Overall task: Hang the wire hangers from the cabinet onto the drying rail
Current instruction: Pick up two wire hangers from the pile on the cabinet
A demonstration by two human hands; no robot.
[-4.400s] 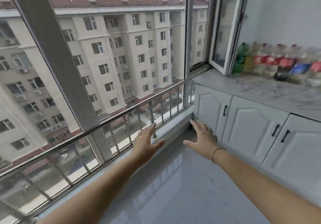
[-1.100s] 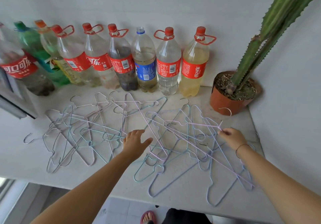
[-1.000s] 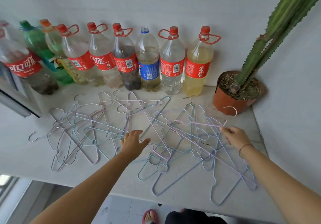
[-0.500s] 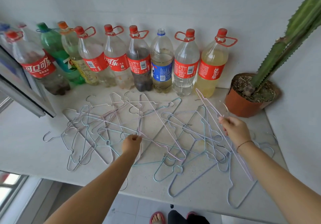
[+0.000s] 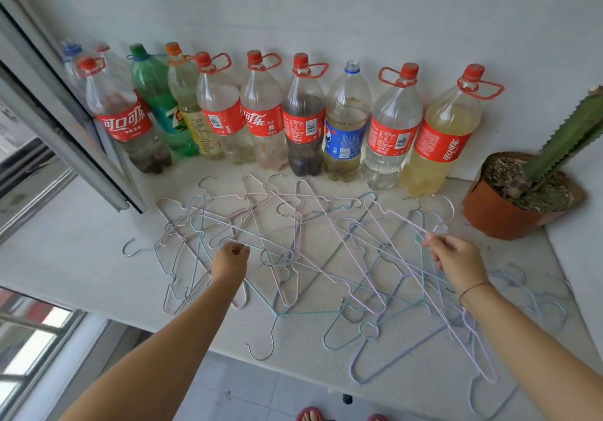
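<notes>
Several thin wire hangers (image 5: 310, 241) in lilac, pale blue and white lie tangled on the white cabinet top (image 5: 81, 257). My left hand (image 5: 230, 262) is over the left part of the pile, its fingers pinched shut on a pale blue hanger wire (image 5: 267, 248). To the right, my right hand (image 5: 456, 260) pinches a lilac hanger (image 5: 396, 215) near its neck. That hanger is tilted, one arm rising up and left from the hand and the other end trailing down toward the counter's front edge. The drying rail is not in view.
A row of large plastic drink bottles (image 5: 303, 120) stands along the back wall. A potted cactus (image 5: 499, 211) sits at the right corner against the side wall. An open window sash (image 5: 65, 133) juts over the counter's left end. Sandalled feet (image 5: 310, 415) show on the floor below.
My left hand went from open above the pile to pinched on a hanger wire. My right hand has tilted the lilac hanger up off the pile. Earlier I faced the balcony window.
</notes>
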